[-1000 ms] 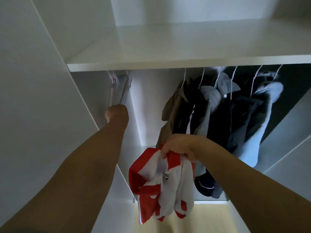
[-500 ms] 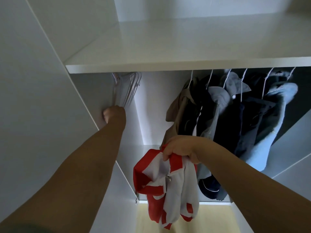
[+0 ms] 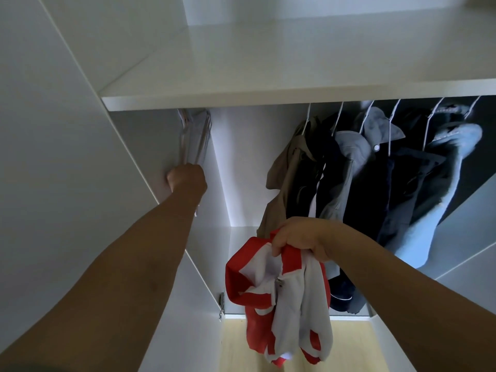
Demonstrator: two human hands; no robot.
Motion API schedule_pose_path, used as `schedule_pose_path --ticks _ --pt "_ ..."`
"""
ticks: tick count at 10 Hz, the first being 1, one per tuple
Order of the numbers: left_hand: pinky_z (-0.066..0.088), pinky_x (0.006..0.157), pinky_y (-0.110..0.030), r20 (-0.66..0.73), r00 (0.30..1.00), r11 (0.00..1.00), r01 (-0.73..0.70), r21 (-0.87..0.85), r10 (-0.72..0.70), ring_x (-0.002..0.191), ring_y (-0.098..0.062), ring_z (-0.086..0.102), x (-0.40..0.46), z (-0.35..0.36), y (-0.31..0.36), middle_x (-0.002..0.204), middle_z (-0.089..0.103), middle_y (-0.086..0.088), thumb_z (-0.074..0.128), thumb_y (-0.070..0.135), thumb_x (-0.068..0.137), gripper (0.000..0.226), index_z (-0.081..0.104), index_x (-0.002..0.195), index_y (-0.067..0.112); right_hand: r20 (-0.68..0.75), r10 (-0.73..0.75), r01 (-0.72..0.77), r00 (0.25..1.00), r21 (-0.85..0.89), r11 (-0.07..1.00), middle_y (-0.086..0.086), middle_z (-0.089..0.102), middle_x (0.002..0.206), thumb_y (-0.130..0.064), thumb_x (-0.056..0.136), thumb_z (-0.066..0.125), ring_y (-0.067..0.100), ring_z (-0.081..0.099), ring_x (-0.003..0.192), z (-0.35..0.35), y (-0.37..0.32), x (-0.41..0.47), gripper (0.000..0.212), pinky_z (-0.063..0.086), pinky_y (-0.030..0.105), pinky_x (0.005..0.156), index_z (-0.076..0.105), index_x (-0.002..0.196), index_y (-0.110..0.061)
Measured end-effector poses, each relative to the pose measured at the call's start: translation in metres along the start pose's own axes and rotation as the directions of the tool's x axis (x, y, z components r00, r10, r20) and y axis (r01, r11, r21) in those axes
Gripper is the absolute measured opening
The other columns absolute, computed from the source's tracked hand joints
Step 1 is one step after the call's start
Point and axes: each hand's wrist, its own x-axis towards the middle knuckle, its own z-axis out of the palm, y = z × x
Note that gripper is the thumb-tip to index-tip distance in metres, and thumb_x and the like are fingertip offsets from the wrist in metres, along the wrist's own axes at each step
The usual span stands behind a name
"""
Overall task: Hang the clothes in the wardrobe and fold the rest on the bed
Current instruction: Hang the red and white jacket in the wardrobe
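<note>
My right hand (image 3: 298,240) grips a red and white zip jacket (image 3: 279,299) by its collar, and the jacket hangs bunched below the hand in front of the open wardrobe. My left hand (image 3: 186,178) reaches up into the wardrobe's left side and grips the bottom of a bunch of empty white hangers (image 3: 194,138) that hang close to the left wall. My fingers are hidden behind the back of the hand.
Several dark, grey, beige and pale blue garments (image 3: 375,183) hang on white hangers at the right under a white shelf (image 3: 268,98). The wardrobe's white door panel (image 3: 53,157) stands at the left. A light wood floor (image 3: 236,347) shows below.
The view has shifted slightly so the shelf and hanging clothes sit further right. My left hand stays at the empty hangers, which were blurred a second ago. The jacket hangs a little lower.
</note>
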Motion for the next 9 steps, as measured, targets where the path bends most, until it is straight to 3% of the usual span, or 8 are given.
schedule_pose_path --ticks 1,2,3,4,6,7,8,9 --pt "0.047 0.09 -0.038 0.009 0.992 0.917 0.119 -0.381 -0.125 0.115 -0.034 0.058 -0.006 -0.003 0.008 0.124 0.061 -0.017 0.046 0.015 0.092 0.031 0.061 0.117 0.004 -0.019 -0.007 0.007 1.0 0.012 1.0 0.015 0.066 0.105 -0.002 0.076 0.065 0.031 0.063 0.102 0.001 0.003 0.001 0.028 0.054 0.038 0.088 0.066 0.104 0.0" --pt "0.04 0.094 -0.036 0.049 0.976 0.595 0.17 -0.785 -0.214 0.118 -0.038 0.052 -0.011 -0.011 0.021 0.128 0.053 -0.025 0.036 0.006 0.099 0.031 0.053 0.12 -0.01 -0.038 -0.007 0.008 0.999 0.009 1.0 0.015 0.063 0.1 0.001 0.075 0.062 0.03 0.061 0.098 0.003 0.006 0.0 0.032 0.052 0.039 0.09 0.064 0.107 0.004" --pt "0.039 0.083 -0.03 -0.027 0.946 0.327 0.085 -0.941 -0.324 0.106 -0.034 0.057 -0.024 -0.021 0.033 0.113 0.06 -0.025 0.031 0.016 0.104 0.033 0.055 0.1 -0.006 -0.068 -0.021 0.02 0.997 -0.01 1.0 0.015 0.06 0.099 0.004 0.076 0.059 0.028 0.059 0.093 0.003 0.01 -0.001 0.032 0.05 0.041 0.093 0.063 0.108 0.004" --pt "0.03 0.067 -0.025 -0.074 0.951 0.322 0.028 -0.946 -0.301 0.082 -0.025 0.051 -0.041 -0.019 0.037 0.084 0.057 -0.014 0.03 0.019 0.104 0.032 0.042 0.076 0.008 -0.138 -0.078 0.072 0.987 -0.043 0.996 0.013 0.061 0.098 0.007 0.077 0.056 0.027 0.062 0.097 0.0 0.017 -0.001 0.03 0.053 0.036 0.087 0.061 0.105 -0.002" --pt "0.033 0.067 -0.024 -0.064 0.969 0.301 0.012 -0.954 -0.239 0.077 -0.015 0.05 -0.121 -0.005 0.036 0.079 0.052 0.003 0.033 0.014 0.102 0.029 0.06 0.097 0.005 -0.267 -0.198 0.158 0.943 -0.164 0.974 -0.001 0.045 0.071 -0.008 0.093 0.043 0.008 0.042 0.058 -0.005 0.043 -0.008 0.022 0.036 0.018 0.051 0.059 0.108 -0.005" --pt "0.034 0.071 -0.023 -0.08 0.98 0.378 -0.004 -0.926 -0.185 0.081 -0.02 0.054 -0.168 -0.009 0.03 0.082 0.055 0.0 0.034 0.016 0.102 0.029 0.062 0.105 0.006 -0.325 -0.237 0.177 0.916 -0.203 0.963 0.002 0.05 0.075 -0.012 0.097 0.04 0.012 0.046 0.063 -0.008 0.055 -0.017 0.028 0.036 0.02 0.054 0.059 0.111 0.003" --pt "0.034 0.07 -0.024 -0.028 0.992 0.453 0.032 -0.891 -0.125 0.082 -0.021 0.055 -0.211 -0.027 0.019 0.085 0.056 -0.003 0.037 0.015 0.1 0.027 0.062 0.103 0.007 -0.39 -0.311 0.174 0.867 -0.347 0.921 0.009 0.056 0.083 -0.01 0.098 0.041 0.02 0.054 0.074 -0.017 0.07 -0.03 0.017 0.042 0.028 0.067 0.056 0.091 -0.006" --pt "0.033 0.066 -0.026 0.004 0.998 0.57 0.036 -0.821 -0.058 0.079 -0.021 0.054 -0.254 -0.053 0.002 0.077 0.054 0.001 0.043 0.015 0.097 0.023 0.065 0.092 0.012 -0.53 -0.419 0.186 0.737 -0.437 0.88 0.007 0.054 0.077 -0.012 0.095 0.046 0.022 0.056 0.076 -0.028 0.084 -0.041 0.019 0.048 0.032 0.069 0.046 0.075 -0.013"
